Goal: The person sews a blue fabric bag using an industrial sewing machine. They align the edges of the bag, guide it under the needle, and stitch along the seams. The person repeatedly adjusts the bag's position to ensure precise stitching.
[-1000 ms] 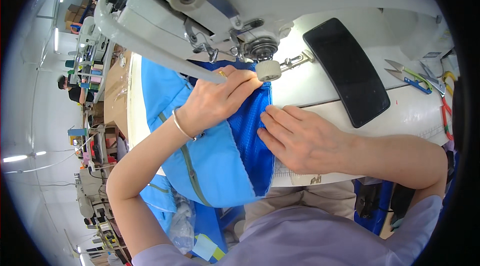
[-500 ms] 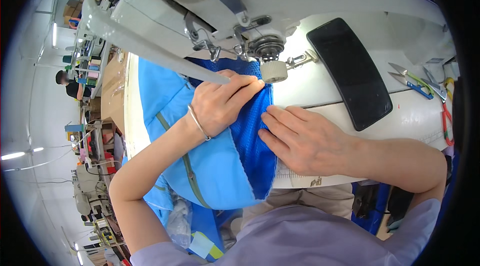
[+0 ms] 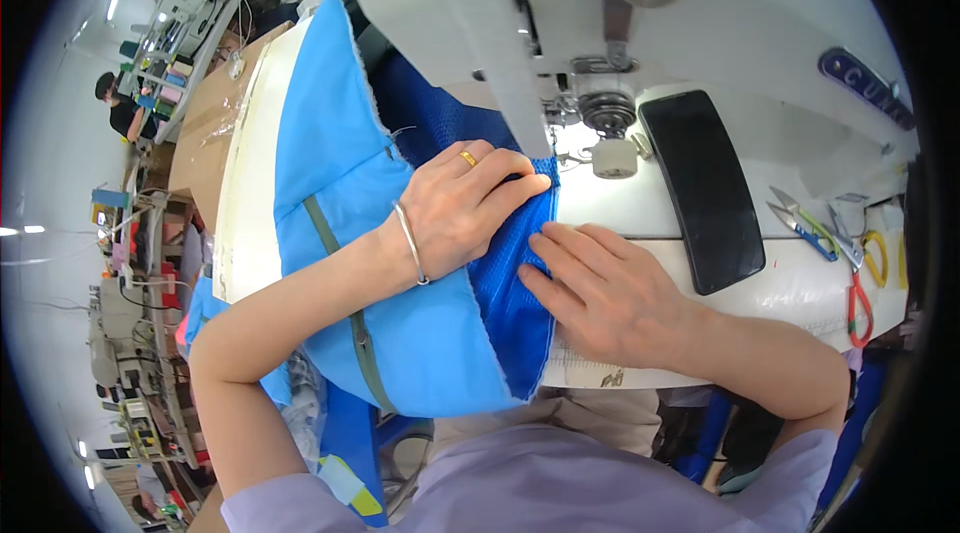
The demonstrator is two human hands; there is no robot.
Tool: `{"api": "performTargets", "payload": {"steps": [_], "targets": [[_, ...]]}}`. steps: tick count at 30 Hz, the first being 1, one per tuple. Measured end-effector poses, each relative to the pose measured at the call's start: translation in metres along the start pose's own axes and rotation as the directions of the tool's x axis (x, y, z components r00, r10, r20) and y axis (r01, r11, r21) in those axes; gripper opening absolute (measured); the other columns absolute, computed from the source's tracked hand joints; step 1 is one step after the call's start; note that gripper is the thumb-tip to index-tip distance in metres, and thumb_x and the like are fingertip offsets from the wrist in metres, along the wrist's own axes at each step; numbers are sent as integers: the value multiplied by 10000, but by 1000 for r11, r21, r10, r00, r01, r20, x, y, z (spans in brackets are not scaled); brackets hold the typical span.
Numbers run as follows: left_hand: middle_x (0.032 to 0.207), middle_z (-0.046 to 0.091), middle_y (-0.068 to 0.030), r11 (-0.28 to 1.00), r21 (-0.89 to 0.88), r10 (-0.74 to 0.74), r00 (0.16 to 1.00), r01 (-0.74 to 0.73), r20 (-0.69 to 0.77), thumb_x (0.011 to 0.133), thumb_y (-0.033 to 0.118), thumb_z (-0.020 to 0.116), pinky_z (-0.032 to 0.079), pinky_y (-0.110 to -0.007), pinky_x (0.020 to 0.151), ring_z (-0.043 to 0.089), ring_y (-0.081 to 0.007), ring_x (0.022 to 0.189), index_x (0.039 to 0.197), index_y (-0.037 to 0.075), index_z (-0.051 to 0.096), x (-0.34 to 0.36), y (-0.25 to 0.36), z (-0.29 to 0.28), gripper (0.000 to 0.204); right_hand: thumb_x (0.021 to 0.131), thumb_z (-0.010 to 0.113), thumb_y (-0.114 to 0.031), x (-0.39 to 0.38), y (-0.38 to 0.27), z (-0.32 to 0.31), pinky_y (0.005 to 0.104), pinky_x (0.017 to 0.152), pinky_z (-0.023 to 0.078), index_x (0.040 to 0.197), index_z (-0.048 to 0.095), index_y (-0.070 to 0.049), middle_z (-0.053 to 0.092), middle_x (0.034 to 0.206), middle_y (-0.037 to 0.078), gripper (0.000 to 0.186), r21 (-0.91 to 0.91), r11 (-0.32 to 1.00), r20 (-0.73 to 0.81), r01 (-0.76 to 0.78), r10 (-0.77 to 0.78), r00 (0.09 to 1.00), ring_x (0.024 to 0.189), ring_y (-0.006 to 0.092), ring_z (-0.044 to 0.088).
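My left hand (image 3: 465, 198), with a ring and a bangle, lies over the garment and pinches the edge of dark blue mesh fabric (image 3: 512, 318) just in front of the sewing machine's needle area. My right hand (image 3: 615, 283) rests nearer me on the same edge, fingers apart and laid on the cloth. Light blue fabric (image 3: 430, 353) joins the mesh on the left and carries an olive-green zipper strip (image 3: 362, 358). Above my hands stands the white sewing machine (image 3: 430, 23); its arm hides the needle.
A black phone (image 3: 705, 193) lies right of the machine's handwheel-like knob (image 3: 615, 159). Scissors and snips (image 3: 805, 231) sit at the far right, with red-handled scissors (image 3: 858, 308) nearby. Cardboard (image 3: 205, 158) borders the table on the left. Behind it, a person (image 3: 122, 113) is beside thread shelves.
The view has shifted, so the machine and phone appear farther right and more of the light blue panel shows. Both hands keep nearly the same places on the mesh edge.
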State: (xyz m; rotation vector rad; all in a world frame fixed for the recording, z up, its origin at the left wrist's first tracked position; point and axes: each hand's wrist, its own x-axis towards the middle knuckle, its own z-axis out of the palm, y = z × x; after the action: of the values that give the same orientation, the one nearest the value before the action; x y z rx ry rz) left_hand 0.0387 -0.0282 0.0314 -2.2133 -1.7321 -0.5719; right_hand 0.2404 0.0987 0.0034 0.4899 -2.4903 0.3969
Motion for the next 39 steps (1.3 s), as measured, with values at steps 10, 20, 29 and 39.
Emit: {"api": "performTargets", "payload": {"steps": [10, 20, 29, 39], "targets": [[987, 692, -99, 998, -56, -19, 995, 14, -101, 738, 32, 701, 565, -386, 726, 678, -277, 851, 1073, 55, 736, -5, -6, 8, 338, 749, 736, -165, 5, 1, -7, 474, 1013, 492, 1107, 698, 29, 650, 1194, 223, 409, 35, 999, 110, -40, 36, 993, 1170, 337, 615], [962, 663, -64, 998, -59, 10, 982, -22, -190, 714, 31, 704, 550, -368, 797, 657, -247, 897, 959, 69, 735, 0, -32, 19, 250, 680, 825, -200, 14, 9, -13, 503, 1065, 444, 1214, 661, 28, 600, 1286, 226, 603, -6, 995, 206, -98, 97, 974, 1251, 362, 573], [910, 658, -52, 998, -66, 10, 977, -25, -212, 672, 28, 715, 544, -349, 752, 654, -233, 839, 903, 69, 739, 1, -31, 20, 236, 649, 820, -153, 13, 13, -12, 493, 1068, 456, 1198, 667, 26, 611, 1270, 214, 598, -8, 996, 167, -91, 91, 982, 1224, 343, 589], [979, 730, -80, 997, -60, 33, 977, -47, -210, 662, 21, 720, 589, -367, 709, 697, -288, 849, 958, 122, 799, 4, -38, 21, 322, 696, 785, -118, 11, 16, -12, 480, 1061, 466, 1172, 666, 48, 610, 1269, 218, 518, 0, 991, 124, -133, 132, 983, 1226, 342, 594]]}}
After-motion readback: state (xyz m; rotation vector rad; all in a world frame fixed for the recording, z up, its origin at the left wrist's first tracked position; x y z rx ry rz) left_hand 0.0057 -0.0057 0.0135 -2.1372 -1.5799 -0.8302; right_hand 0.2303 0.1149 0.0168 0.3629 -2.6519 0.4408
